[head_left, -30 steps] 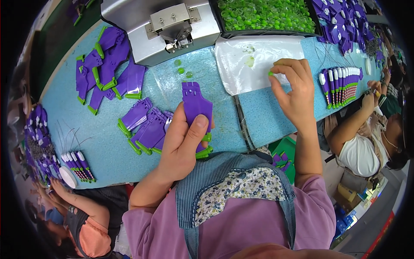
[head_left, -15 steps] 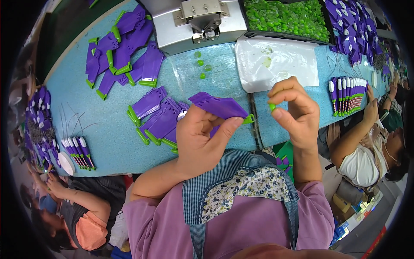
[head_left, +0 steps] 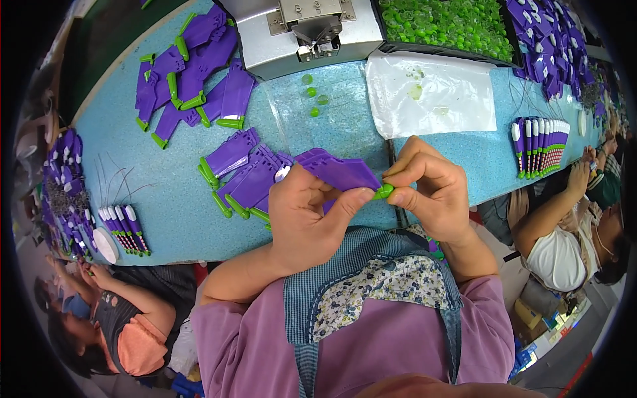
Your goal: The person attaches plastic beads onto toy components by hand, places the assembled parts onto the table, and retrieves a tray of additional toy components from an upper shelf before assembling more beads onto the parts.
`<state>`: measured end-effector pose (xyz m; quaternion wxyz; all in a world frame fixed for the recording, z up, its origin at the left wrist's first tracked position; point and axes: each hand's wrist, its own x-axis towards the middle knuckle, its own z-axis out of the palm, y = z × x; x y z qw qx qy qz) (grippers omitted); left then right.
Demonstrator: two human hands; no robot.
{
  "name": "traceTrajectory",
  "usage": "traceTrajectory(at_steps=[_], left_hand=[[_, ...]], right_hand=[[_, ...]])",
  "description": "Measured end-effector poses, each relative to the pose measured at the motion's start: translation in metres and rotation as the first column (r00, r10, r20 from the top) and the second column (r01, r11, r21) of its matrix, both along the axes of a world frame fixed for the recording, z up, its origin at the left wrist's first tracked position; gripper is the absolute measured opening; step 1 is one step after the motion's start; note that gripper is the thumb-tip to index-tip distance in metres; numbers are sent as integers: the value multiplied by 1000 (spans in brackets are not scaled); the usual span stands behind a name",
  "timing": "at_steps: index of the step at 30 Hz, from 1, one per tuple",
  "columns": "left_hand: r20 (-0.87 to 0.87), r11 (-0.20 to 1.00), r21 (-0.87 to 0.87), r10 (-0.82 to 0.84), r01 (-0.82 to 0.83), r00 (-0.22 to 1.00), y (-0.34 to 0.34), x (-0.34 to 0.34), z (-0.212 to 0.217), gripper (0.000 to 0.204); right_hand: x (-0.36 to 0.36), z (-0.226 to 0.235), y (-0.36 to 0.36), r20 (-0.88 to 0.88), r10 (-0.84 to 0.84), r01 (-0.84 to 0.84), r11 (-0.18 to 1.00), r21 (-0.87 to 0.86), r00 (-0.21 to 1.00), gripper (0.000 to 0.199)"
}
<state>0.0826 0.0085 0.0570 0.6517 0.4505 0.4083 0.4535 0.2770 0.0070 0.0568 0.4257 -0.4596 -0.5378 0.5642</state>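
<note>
In front of my apron, my left hand (head_left: 306, 215) is closed on a flat purple plastic piece (head_left: 340, 170), thumb along its near edge. The piece is tilted, and its green end (head_left: 383, 192) points right. There my right hand (head_left: 434, 192) pinches thumb and fingers against the green end with a small green bead-like cap. The fingers mostly hide that cap, and whether it is seated I cannot tell. Beside my left hand lie several purple pieces (head_left: 255, 180) with green tube ends. Small green caps (head_left: 315, 112) are scattered farther off on the blue table (head_left: 332, 142).
A metal machine (head_left: 315, 30) stands at the back. Right of it is a black tray of green caps (head_left: 444, 30), with a white plastic sheet (head_left: 431, 93) in front. More purple pieces (head_left: 192, 73) lie far left. Assembled rows (head_left: 541, 147) stand at right; co-workers (head_left: 136, 318) sit on both sides.
My right hand has moved left and slightly down, bringing the small green cap to the green end of the purple piece. My left hand keeps its hold almost unmoved.
</note>
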Motion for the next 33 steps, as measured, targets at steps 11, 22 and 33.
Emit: traceTrajectory(at_steps=[11, 22, 33], left_hand=[[-635, 994, -3, -86, 109, 767, -5, -74, 9, 41], [-857, 931, 352, 280, 96, 434, 71, -76, 4, 19], [-808, 917, 395, 373, -49, 457, 73, -66, -1, 18]], right_hand=[[-29, -13, 63, 474, -62, -92, 951, 295, 879, 16], [-49, -30, 82, 556, -129, -152, 889, 431, 821, 16], [-20, 4, 46, 407, -65, -121, 901, 416, 911, 26]])
